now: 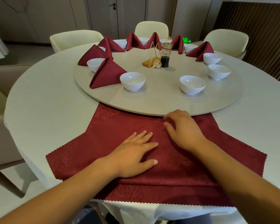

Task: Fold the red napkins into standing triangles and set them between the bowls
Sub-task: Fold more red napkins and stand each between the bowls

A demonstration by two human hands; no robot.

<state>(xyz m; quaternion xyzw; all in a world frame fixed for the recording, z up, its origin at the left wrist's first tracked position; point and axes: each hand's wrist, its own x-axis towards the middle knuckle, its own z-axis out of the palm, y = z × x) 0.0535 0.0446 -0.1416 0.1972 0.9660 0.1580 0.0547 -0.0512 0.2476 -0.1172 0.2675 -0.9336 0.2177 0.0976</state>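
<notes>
A flat red napkin [90, 147] lies spread on the near part of the round table, its far edge tucked under the turntable [160, 102]. My left hand [132, 156] presses flat on its middle with straight fingers. My right hand [183, 128] rests on the cloth near the turntable's rim, its fingers bent; whether it pinches the cloth is unclear. Several folded red triangles stand between white bowls around the turntable, the nearest triangle [106, 74] beside a bowl [132, 81]. Three bowls at the right, such as one [192, 84], have no napkin between them.
A gold triangular stand [152, 57] and a dark sauce jar [166, 54] occupy the turntable's centre. Cream chairs [74, 38] ring the table. A white tablecloth [44, 110] hangs over the near edge.
</notes>
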